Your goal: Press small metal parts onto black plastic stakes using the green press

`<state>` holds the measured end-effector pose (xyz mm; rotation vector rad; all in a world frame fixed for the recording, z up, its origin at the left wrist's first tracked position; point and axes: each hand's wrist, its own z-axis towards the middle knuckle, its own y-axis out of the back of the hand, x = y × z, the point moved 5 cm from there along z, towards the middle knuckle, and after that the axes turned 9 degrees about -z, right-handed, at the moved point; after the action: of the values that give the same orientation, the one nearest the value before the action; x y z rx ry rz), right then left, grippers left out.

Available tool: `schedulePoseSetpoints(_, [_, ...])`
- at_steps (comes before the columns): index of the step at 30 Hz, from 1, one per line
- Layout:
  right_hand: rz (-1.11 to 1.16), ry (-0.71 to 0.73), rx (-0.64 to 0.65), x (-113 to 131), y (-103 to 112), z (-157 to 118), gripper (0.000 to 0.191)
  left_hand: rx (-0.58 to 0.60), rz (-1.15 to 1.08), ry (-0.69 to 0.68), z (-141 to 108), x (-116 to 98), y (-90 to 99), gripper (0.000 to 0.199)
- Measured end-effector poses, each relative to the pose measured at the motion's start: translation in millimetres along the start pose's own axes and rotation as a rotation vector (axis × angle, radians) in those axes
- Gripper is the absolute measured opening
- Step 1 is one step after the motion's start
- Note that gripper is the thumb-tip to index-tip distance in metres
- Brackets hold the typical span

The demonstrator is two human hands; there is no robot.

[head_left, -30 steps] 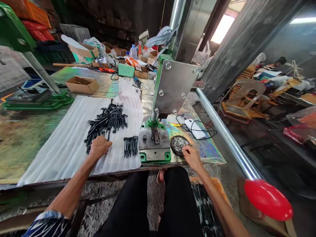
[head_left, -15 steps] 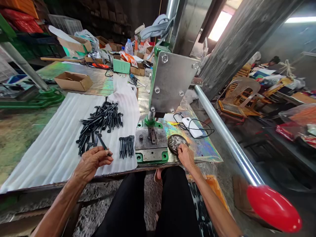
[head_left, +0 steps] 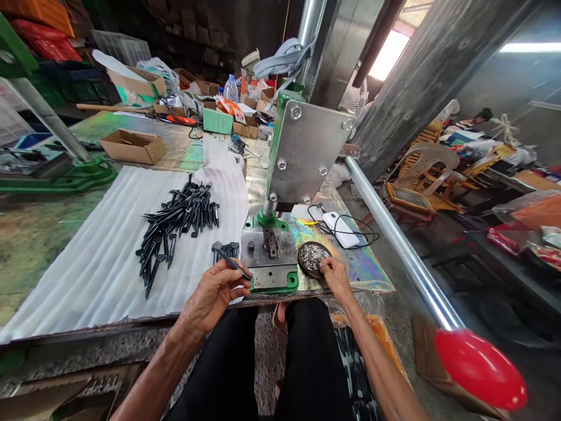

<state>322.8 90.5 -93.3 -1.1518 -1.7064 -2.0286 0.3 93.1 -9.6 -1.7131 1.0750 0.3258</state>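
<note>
My left hand (head_left: pixel 219 290) pinches one black plastic piece (head_left: pixel 232 262) in front of the press base (head_left: pixel 272 275). Behind that hand, a small row of black pieces (head_left: pixel 218 252) lies on the white foam sheet (head_left: pixel 105 257); the hand partly hides it. A larger heap of black pieces (head_left: pixel 186 210) is farther left on the foam. My right hand (head_left: pixel 335 276) has its fingertips pressed together at the right rim of a round dish (head_left: pixel 310 275) of small metal parts. Whatever those fingertips hold is too small to make out.
The press's metal lever (head_left: pixel 394 234) slants down right to a red knob (head_left: pixel 480 368). A white device (head_left: pixel 340 229) with a black cable lies behind the dish. An open cardboard box (head_left: pixel 134 146) stands back left; a person sits far right.
My left hand has moved right with the black piece, from beside the heap to the press base. My right hand has shifted slightly right, toward the dish's edge.
</note>
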Motion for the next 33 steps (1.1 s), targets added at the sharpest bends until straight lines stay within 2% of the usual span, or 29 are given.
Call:
schedulePoseSetpoints(7, [0.331, -0.061, 0.010, 9.8, 2.9, -11.6, 0.029, 0.103, -0.068, 0.001, 3.1, 26.0, -34.4, 0.020])
schedulePoseSetpoints(13, [0.511, -0.032, -0.044, 50.7, 15.4, -34.8, 0.013, 0.170, -0.128, 0.060, 0.8, 44.6, -50.3, 0.019])
schedulePoseSetpoints(16, [0.574, 0.001, 0.011, 78.6, 20.0, -54.6, 0.012, 0.172, -0.163, 0.081, -3.4, 48.3, -53.4, 0.019])
schedulePoseSetpoints(23, [0.720, 0.129, 0.257, 134.5, 20.1, -105.1, 0.015, 0.160, -0.226, 0.095, -18.0, 48.7, -54.2, 0.016])
schedulePoseSetpoints(27, [0.787, 0.120, 0.330, 147.7, 17.2, -121.4, 0.015, 0.153, -0.259, 0.118, -25.6, 49.1, -53.2, 0.015])
schedulePoseSetpoints(33, [0.844, 0.108, 0.337, 155.8, 18.7, -130.9, 0.010, 0.178, -0.324, 0.153, -31.9, 50.4, -51.6, 0.014])
